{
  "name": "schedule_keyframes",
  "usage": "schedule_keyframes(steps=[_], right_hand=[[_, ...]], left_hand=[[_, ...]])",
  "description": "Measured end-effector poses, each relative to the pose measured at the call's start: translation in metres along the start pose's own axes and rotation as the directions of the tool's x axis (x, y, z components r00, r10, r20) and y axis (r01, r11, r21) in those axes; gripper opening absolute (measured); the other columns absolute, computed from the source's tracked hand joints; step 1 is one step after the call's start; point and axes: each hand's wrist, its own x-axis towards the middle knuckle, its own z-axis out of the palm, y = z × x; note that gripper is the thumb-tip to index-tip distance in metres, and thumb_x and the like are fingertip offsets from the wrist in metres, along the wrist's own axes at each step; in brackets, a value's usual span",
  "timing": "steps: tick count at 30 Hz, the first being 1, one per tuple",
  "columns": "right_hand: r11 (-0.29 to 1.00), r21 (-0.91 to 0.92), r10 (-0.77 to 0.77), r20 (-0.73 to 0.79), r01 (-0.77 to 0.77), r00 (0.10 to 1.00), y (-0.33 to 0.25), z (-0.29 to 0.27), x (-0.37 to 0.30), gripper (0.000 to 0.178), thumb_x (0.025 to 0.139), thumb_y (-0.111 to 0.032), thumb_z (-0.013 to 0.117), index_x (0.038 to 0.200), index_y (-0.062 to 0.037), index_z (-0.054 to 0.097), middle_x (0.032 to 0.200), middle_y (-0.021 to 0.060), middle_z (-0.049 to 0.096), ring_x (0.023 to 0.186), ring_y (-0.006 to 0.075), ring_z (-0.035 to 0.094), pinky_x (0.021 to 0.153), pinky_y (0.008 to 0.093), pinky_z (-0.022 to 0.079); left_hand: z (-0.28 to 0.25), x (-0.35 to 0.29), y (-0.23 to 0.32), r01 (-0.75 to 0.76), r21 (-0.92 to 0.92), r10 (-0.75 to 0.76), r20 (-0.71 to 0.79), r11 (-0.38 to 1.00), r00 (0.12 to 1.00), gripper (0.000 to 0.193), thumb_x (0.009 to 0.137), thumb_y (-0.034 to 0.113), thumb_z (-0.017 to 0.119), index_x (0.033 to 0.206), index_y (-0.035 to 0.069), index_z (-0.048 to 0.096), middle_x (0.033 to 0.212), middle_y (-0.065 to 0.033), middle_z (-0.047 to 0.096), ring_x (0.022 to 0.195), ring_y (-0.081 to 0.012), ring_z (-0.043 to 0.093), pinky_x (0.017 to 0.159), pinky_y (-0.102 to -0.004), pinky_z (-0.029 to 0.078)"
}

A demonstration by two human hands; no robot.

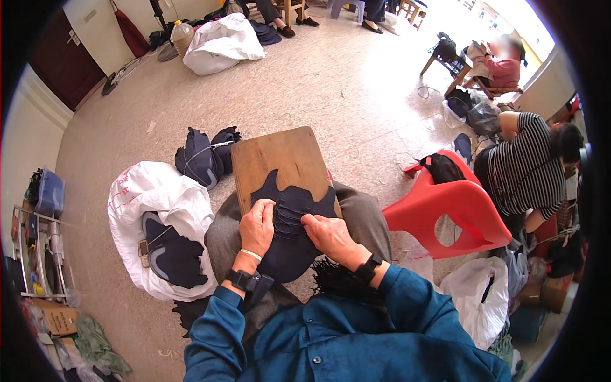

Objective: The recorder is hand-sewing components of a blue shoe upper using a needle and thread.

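Both our hands press on a dark navy shoe upper (289, 216) lying on a wooden board (277, 159) across our lap: left hand (256, 226) and right hand (328, 234) each pinching its laces; beside us, a red plastic chair (458, 207).

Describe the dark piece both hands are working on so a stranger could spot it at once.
Find the wooden board resting on the person's lap. On its near end lies a dark navy shoe upper, pressed by the left hand and right hand. Unlike those in the white bag, it's being laced.
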Motion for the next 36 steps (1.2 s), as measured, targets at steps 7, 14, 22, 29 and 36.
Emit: schedule_keyframes(steps=[7, 14, 22, 29, 36], right_hand=[[0.998, 0.064, -0.013, 0.008, 0.012, 1.0, 0.006, 0.003, 0.009, 0.01, 0.093, -0.01, 0.06, 0.097, -0.004, 0.054, 0.07, 0.0179, 0.065, 0.066, 0.0391, 0.067, 0.057, 0.0497, 0.052], [0.992, 0.129, -0.02, 0.215, -0.008, 0.977, 0.016, -0.008, 0.02, 0.01, 0.091, -0.012, 0.06, 0.096, -0.0045, 0.055, 0.072, 0.0205, 0.066, 0.071, 0.0423, 0.067, 0.064, 0.0523, 0.052], [0.969, 0.187, 0.149, 0.065, -0.159, 0.987, 0.011, -0.002, 0.01, 0.01, 0.093, -0.014, 0.064, 0.095, -0.0062, 0.06, 0.074, 0.0145, 0.067, 0.074, 0.0371, 0.069, 0.066, 0.0448, 0.053], [0.953, 0.245, 0.162, 0.092, -0.18, 0.982, 0.008, -0.006, 0.005, 0.01, 0.094, -0.016, 0.062, 0.098, -0.0062, 0.06, 0.082, 0.0202, 0.069, 0.083, 0.0408, 0.069, 0.072, 0.0497, 0.054], [0.956, 0.2, 0.21, 0.036, -0.213, 0.977, 0.005, -0.001, 0.007, 0.01, 0.095, -0.015, 0.062, 0.1, -0.0066, 0.06, 0.084, 0.0203, 0.07, 0.084, 0.0402, 0.07, 0.072, 0.0498, 0.054]], left_hand=[[0.005, -0.009, 0.009, -0.048, 0.151, 0.047, 0.01, 0.987, 0.999, 0.01, 0.099, 0.018, 0.064, 0.103, 0.01, 0.067, 0.085, -0.0135, 0.073, 0.077, -0.0345, 0.071, 0.065, -0.041, 0.055], [0.014, -0.008, -0.008, -0.258, 0.304, 0.275, -0.016, 0.917, 0.961, 0.011, 0.096, 0.017, 0.067, 0.104, 0.01, 0.064, 0.083, -0.0102, 0.073, 0.073, -0.032, 0.071, 0.061, -0.0408, 0.054], [0.009, -0.007, -0.007, -0.165, 0.242, 0.16, 0.041, 0.956, 0.986, 0.011, 0.098, 0.019, 0.063, 0.107, 0.012, 0.066, 0.086, -0.0123, 0.074, 0.08, -0.0348, 0.072, 0.066, -0.0435, 0.056], [-0.002, -0.01, -0.006, -0.161, 0.243, 0.143, 0.088, 0.957, 0.986, 0.015, 0.098, 0.019, 0.062, 0.108, 0.013, 0.071, 0.091, -0.013, 0.075, 0.083, -0.0347, 0.072, 0.07, -0.0441, 0.056], [0.002, -0.014, 0.0, -0.113, 0.215, 0.113, 0.013, 0.97, 0.994, 0.014, 0.098, 0.02, 0.062, 0.107, 0.013, 0.071, 0.09, -0.0131, 0.075, 0.081, -0.0343, 0.072, 0.069, -0.0435, 0.055]])
